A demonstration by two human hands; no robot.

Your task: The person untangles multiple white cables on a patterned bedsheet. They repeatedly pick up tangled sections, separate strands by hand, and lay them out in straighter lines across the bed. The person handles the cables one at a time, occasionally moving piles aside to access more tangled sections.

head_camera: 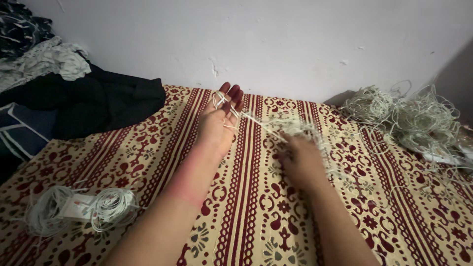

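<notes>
My right hand (301, 160) is motion-blurred, so I cannot tell how its fingers grip the thin white cord (256, 120). The heap of tangled pale cord (409, 118) and the pile of dark clothes (74, 98) run off the picture's edges.
</notes>
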